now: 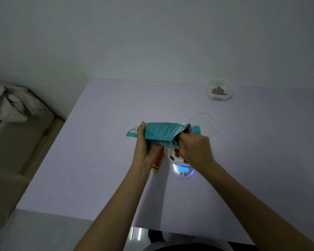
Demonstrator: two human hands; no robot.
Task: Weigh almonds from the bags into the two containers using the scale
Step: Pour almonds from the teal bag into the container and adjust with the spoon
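My left hand [145, 149] grips a teal almond bag [159, 131] near its bottom and holds it sideways above the table. My right hand [192, 147] has its fingers reaching into the bag's open mouth on the right. Below the hands a clear container [172, 155] with a few almonds sits on a small white scale [183, 172], whose blue display is lit. A second clear container [219, 89] with some almonds stands at the far right. What the right fingers hold inside the bag is hidden.
An orange-red packet [157, 164] lies on the table under my left hand, left of the scale. A clear lid [205, 124] lies behind the bag. The pale purple table [98, 160] ends at the left beside a bench with crumpled cloth [13, 104].
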